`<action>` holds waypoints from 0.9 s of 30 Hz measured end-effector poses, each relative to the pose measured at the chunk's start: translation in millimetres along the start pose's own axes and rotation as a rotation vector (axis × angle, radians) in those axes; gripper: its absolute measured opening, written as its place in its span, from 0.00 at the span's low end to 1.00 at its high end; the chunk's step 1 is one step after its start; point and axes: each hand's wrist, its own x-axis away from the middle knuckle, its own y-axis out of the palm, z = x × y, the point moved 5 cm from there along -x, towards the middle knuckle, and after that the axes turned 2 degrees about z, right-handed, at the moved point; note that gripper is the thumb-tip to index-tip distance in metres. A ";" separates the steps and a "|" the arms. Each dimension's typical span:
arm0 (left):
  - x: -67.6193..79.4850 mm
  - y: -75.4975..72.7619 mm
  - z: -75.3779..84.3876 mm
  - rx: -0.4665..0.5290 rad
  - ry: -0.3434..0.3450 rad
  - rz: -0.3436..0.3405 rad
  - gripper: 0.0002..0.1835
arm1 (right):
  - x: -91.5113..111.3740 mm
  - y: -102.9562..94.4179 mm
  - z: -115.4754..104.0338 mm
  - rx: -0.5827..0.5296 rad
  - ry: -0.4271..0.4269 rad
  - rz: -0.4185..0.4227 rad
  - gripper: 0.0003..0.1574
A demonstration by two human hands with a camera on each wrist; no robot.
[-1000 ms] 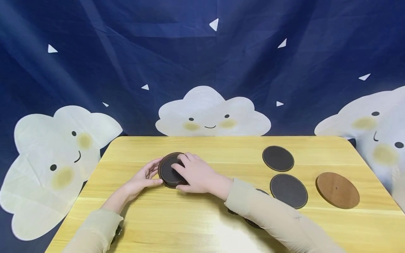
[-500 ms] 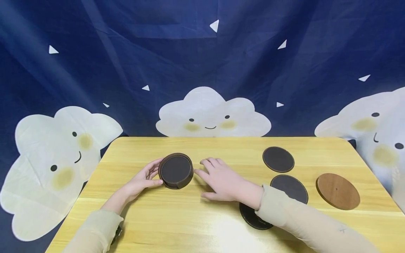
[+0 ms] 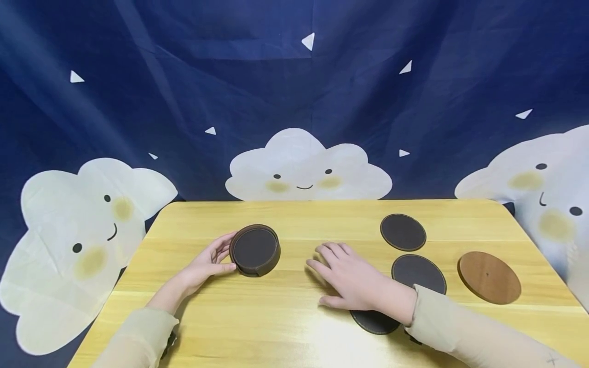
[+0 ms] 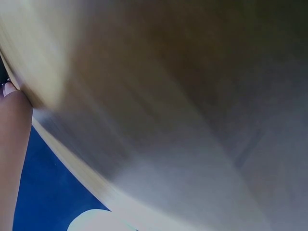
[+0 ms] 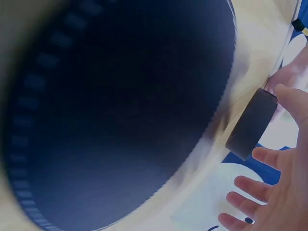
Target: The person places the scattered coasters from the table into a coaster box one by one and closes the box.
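A round dark leather coaster holder [image 3: 271,261] stands left of the middle of the table, with a black coaster [image 3: 254,246] inside its rim. My left hand [image 3: 206,263] grips the holder's left side between thumb and fingers. To the right, my right hand [image 3: 352,278] hovers palm down, its fingers spread with nothing in them. A dark coaster [image 3: 375,323] lies partly hidden under that hand and wrist; it fills much of the right wrist view. Two more dark coasters, a far one [image 3: 403,232] and a nearer one [image 3: 416,271], lie beyond the right forearm, which slightly covers the nearer.
At the right lies a brown wooden-looking disc [image 3: 490,277]. The pale wood table [image 3: 257,327] has rounded far corners. Behind it hangs a dark blue cloth [image 3: 257,92] printed with smiling clouds. Mostly blurred tabletop fills the left wrist view.
My right hand has let go of the coaster in the holder and drawn back rightward and nearer, over the near coaster. The left hand keeps its grip on the holder.
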 end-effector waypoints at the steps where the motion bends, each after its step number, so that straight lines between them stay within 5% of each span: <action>1: -0.2 -0.2 -0.8 -0.002 -0.004 0.001 0.49 | 4.1 0.5 0.5 0.000 0.003 0.001 0.51; 16: 1.9 1.7 0.1 -0.003 0.016 -0.002 0.48 | 71.0 7.7 0.2 -0.005 0.036 0.065 0.48; 27: 0.9 1.8 0.4 -0.010 0.004 0.000 0.48 | 94.1 7.7 -0.3 -0.018 0.112 0.089 0.50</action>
